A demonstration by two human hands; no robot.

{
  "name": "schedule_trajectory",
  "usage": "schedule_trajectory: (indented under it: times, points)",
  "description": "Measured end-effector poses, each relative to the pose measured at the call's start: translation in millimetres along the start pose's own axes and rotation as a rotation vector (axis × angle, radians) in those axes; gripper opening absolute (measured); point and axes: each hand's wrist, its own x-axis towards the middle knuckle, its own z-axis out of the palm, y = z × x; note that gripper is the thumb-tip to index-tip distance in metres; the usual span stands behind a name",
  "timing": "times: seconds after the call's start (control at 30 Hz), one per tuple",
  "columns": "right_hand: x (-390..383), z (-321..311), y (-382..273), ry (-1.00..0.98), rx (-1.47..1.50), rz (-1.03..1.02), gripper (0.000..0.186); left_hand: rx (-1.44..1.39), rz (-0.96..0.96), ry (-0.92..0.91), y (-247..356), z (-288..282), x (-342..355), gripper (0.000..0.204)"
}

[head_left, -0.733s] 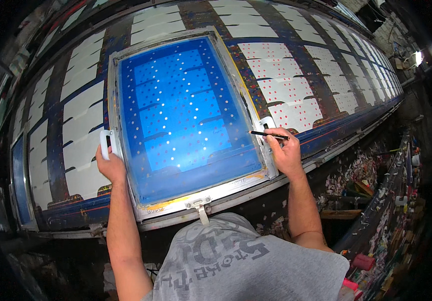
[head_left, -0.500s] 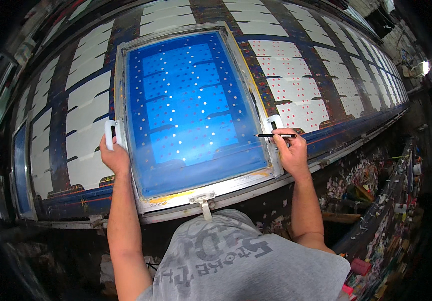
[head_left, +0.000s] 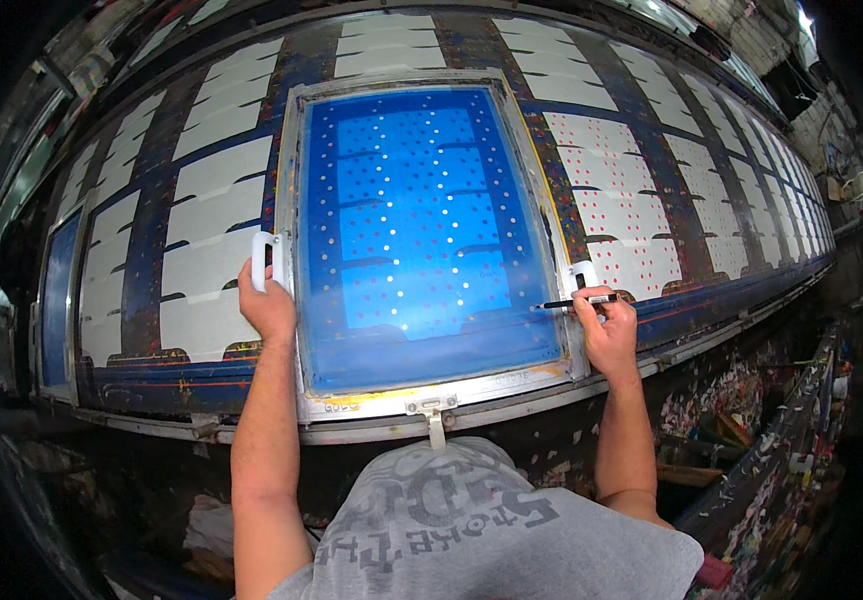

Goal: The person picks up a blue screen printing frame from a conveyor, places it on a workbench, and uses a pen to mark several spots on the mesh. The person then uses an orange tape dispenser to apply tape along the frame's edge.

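Observation:
A silk-screen printing frame (head_left: 511,379) with blue translucent mesh (head_left: 421,365) lies in front of me over a pale panel seen through it. Rows of small dots cross the mesh. My left hand (head_left: 268,310) is closed round the white handle (head_left: 267,240) on the frame's left side. On the right side, my right hand (head_left: 611,332) pinches a slim black pen (head_left: 599,299), its tip pointing left over the mesh's lower right corner. That hand is also at the right white handle (head_left: 585,268); whether its other fingers wrap round it is hidden.
White cut panels (head_left: 216,195) lie in columns along the long table. Just right of the frame, one panel (head_left: 616,200) bears red dots. A second blue screen (head_left: 59,305) stands at far left. A metal rail (head_left: 351,437) runs along the near edge, with scraps (head_left: 721,400) below right.
The whole view has shifted, so the frame, panels and hands appear farther right and slightly lower. Both hands keep their places beside the handles, and the pen stays in the right hand.

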Motion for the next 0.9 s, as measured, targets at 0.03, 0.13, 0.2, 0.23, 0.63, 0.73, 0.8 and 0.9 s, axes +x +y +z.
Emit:
schedule_trajectory:
  times: [0.03,0.13,0.2,0.23,0.63,0.73,0.8,0.9]
  points:
    - [2.3,0.7,-2.0,-0.007,0.016,0.015,0.010,0.044,0.027,0.011,-0.2,-0.2,0.1,0.052]
    - [19.9,7.4,-7.3,0.018,0.066,-0.075,0.009,0.072,0.060,0.017,-0.2,-0.7,0.1,0.052]
    - [38.6,14.0,-10.8,0.019,0.091,-0.097,0.009,0.065,0.087,0.015,0.4,-1.0,-0.2,0.052]
    - [51.1,18.3,-12.1,0.021,0.112,-0.106,0.009,0.058,0.058,0.007,0.8,-1.1,-0.4,0.052]
    - [284.8,193.2,-20.4,-0.140,0.322,-0.059,0.019,0.093,-0.038,0.023,10.4,0.9,-4.2,0.053]
    - [324.9,251.1,-31.0,-0.128,0.232,-0.101,0.021,0.078,-0.050,0.016,12.1,0.6,-5.2,0.053]
    - [344.9,289.0,-39.8,-0.115,0.187,-0.117,0.021,0.107,-0.012,0.030,12.9,0.6,-4.7,0.053]
    - [365.8,339.6,-51.5,-0.122,0.147,-0.110,0.020,0.099,-0.007,0.018,14.1,-0.1,-5.1,0.052]
